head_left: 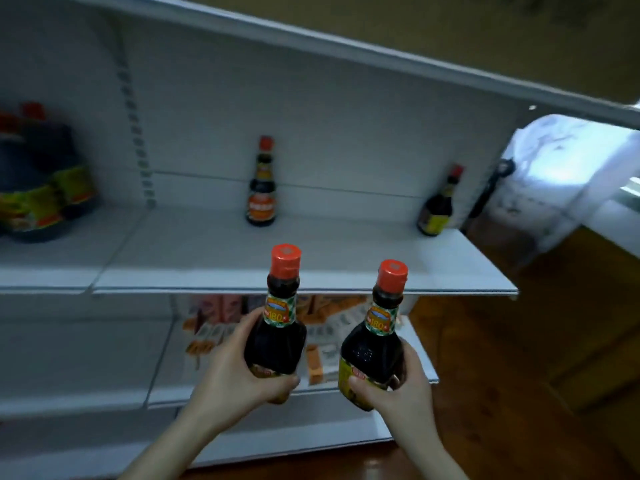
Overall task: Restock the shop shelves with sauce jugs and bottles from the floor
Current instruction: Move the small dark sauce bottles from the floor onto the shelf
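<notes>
Currently both hands grip sauce bottles: left hand (242, 372) one bottle (277, 327), right hand (391, 386) another (375, 344).

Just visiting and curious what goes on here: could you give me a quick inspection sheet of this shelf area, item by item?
Surface: white middle shelf, mostly bare.
Job's things: left-hand bottle and right-hand bottle, dark, red-capped; mid-shelf bottle and right-end bottle stand at the back; jugs far left, blurred.
Clutter: blurred packets on the lower shelf.
Hands: left hand and right hand each grip one bottle low on its body.
Cables: nothing seen; a black object hangs by the shelf's right end, too blurred to name.
Surroundings: wooden floor; bright white shape at right.
</notes>
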Tool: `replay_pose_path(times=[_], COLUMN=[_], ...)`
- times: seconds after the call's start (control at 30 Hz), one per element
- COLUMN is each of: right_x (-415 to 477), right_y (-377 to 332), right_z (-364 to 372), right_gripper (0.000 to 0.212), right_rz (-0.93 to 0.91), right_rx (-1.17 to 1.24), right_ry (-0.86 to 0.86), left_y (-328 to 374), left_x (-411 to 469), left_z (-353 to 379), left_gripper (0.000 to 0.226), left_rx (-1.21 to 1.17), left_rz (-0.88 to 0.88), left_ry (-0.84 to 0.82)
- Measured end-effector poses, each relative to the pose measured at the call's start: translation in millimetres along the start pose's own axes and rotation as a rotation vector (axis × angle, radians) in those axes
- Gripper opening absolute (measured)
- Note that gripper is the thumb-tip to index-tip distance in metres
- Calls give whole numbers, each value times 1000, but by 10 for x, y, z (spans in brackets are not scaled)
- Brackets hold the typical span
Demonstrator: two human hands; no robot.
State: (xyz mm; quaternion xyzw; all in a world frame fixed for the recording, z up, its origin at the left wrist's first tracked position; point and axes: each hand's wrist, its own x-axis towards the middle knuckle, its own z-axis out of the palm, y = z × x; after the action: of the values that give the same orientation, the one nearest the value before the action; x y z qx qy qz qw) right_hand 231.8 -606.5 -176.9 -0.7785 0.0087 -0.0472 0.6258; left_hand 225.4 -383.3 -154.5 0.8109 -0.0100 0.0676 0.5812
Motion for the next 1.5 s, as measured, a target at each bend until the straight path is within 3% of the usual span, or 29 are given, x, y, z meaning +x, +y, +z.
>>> replay_pose_path(times=[0.17,0.27,0.47,0.67,1.07,1.5], right_x=[445,801,1349,1926,3314,3849], right_y=[2,-25,-16,156,614,860], right_z=[-390,-563,-887,-1181,-1712,-1763], right_gripper=[78,69,65,66,70,78], right_rz=[-7,-26,-41,-24,-53,-85], right_rx=[14,-14,-28,-6,-26,-75], right_ry=[113,208,333,403,206,-5], left_y=[182,302,525,453,300,347], left_x=[700,1201,2018,2591,2959,2945], left_z=[404,614,1060,1480,2304,2601], left_gripper=[79,80,83,72,75,83], left_rx=[25,1,-100,-33,10,106], left_rz=[112,156,166,121,-71,-154], left_ry=[-123,-175,-226,-195,-19,147])
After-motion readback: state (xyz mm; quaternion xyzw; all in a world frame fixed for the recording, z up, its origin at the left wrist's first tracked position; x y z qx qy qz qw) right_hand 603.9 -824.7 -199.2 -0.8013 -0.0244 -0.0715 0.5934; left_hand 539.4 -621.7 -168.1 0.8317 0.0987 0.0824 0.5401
